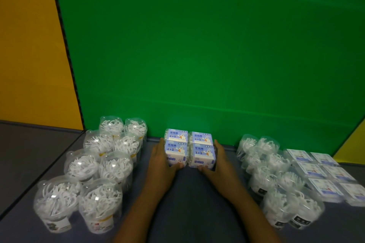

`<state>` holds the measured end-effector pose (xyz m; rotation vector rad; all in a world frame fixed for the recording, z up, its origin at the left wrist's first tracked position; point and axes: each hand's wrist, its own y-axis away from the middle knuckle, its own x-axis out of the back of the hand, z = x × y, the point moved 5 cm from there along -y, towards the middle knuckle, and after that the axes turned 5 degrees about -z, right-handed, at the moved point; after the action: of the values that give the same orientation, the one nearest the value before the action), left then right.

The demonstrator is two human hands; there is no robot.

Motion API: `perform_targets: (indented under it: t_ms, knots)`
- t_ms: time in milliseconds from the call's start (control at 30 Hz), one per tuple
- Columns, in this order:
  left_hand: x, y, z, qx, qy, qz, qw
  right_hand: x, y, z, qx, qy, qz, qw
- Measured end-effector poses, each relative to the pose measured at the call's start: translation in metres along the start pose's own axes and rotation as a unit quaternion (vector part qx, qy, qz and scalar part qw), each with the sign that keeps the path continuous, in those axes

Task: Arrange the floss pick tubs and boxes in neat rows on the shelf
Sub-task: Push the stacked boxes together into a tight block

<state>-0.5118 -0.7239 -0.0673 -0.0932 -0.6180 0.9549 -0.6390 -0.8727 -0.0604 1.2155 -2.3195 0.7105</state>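
A block of blue-and-white floss pick boxes (pixel 189 146) stands in two columns at the back middle of the grey shelf (pixel 189 199). My left hand (pixel 161 161) presses flat against the block's left side and my right hand (pixel 218 161) against its right side, fingers curling around the front corners. Clear tubs of white floss picks (pixel 102 165) stand in two rows on the left. More clear tubs (pixel 274 179) stand in two rows on the right.
Flat floss pick boxes (pixel 327 173) lie in two rows at the far right. A green backdrop (pixel 207 55) rises right behind the shelf, with yellow panels (pixel 29 55) at both sides. Bare shelf surface lies between my forearms.
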Motion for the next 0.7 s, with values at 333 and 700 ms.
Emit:
perform_targets:
  t_ms: [333, 700]
  knots:
    - [-0.001, 0.0, -0.005, 0.011, -0.014, -0.002, 1.0, 0.001, 0.002, -0.003, 0.019, 0.035, 0.017, 0.999]
    - [0.011, 0.014, 0.012, 0.015, -0.077, 0.044, 0.996, 0.018, 0.017, -0.033, -0.003, 0.118, 0.028, 0.993]
